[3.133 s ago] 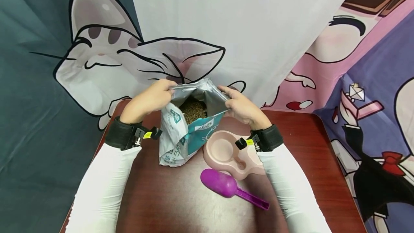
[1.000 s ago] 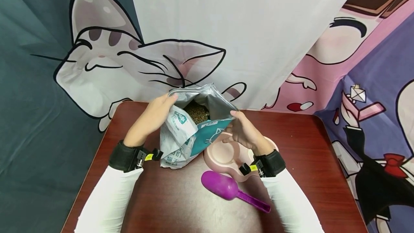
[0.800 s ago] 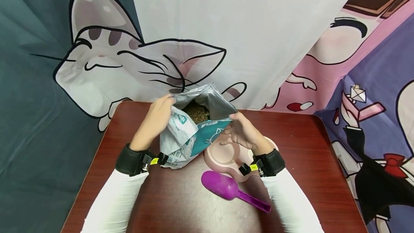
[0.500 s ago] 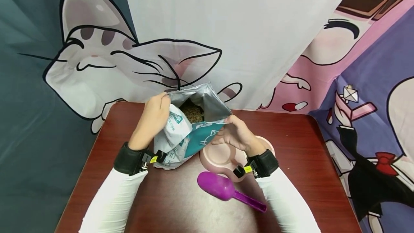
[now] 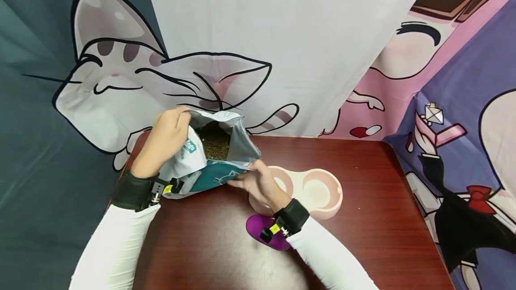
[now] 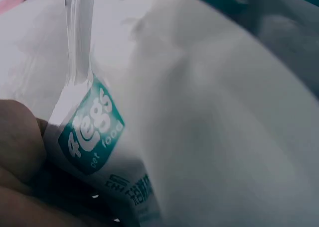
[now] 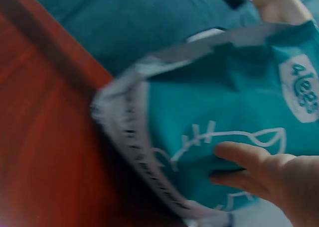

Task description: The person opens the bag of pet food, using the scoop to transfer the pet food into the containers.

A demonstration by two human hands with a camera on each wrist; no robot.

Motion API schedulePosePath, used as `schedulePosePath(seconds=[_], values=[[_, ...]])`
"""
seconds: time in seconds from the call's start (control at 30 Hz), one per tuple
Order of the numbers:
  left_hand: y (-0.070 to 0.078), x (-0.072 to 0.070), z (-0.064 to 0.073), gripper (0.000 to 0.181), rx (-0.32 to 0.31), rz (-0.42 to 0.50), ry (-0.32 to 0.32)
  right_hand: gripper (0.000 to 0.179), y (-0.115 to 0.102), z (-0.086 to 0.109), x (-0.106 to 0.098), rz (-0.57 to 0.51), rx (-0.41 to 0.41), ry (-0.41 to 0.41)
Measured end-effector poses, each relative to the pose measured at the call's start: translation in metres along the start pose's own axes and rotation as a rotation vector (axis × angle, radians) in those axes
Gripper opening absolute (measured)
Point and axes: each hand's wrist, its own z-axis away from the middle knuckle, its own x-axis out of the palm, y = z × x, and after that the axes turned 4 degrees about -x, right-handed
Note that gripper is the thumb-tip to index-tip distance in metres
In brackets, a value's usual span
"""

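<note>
An open silver-lined pet food bag (image 5: 219, 175) with a teal front stands at the table's back left, leaning left. Brown kibble (image 5: 215, 144) shows inside its wide mouth. My left hand (image 5: 163, 140) grips the rim at the left, by the folded white side. My right hand (image 5: 262, 185) pinches the bag's right corner, with other fingers against the teal front; those fingers show on the printed cat drawing in the right wrist view. White bag film with a "4legs pet food" label (image 6: 92, 127) fills most of the left wrist view, beside left fingers (image 6: 20, 142).
A pale pink double bowl (image 5: 298, 180) sits right of the bag, partly behind my right hand. In front of it lies a purple scoop (image 5: 255, 227), its handle hidden under my right forearm. A printed cloth (image 5: 225, 17) hangs behind the reddish-brown table (image 5: 363, 227).
Both hands have moved left with the bag, which now stands farther from the double bowl and leans more. The right forearm has come over the scoop's handle.
</note>
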Motion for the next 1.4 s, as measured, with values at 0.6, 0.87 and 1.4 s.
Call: schedulePosePath(seconds=[0.6,0.87,1.4], values=[[-0.009,-0.01,0.026,0.04,0.096,-0.084,-0.238,0.081,0.088,0.007,0.008,-0.043,-0.096,0.001],[-0.013,-0.004,0.041,0.038,0.101,-0.117,-0.216,0.07,0.088,0.024,0.012,0.108,-0.047,-0.017],[-0.013,-0.002,0.041,0.037,0.124,-0.074,-0.216,0.078,0.023,0.064,-0.033,0.583,-0.179,-0.153]])
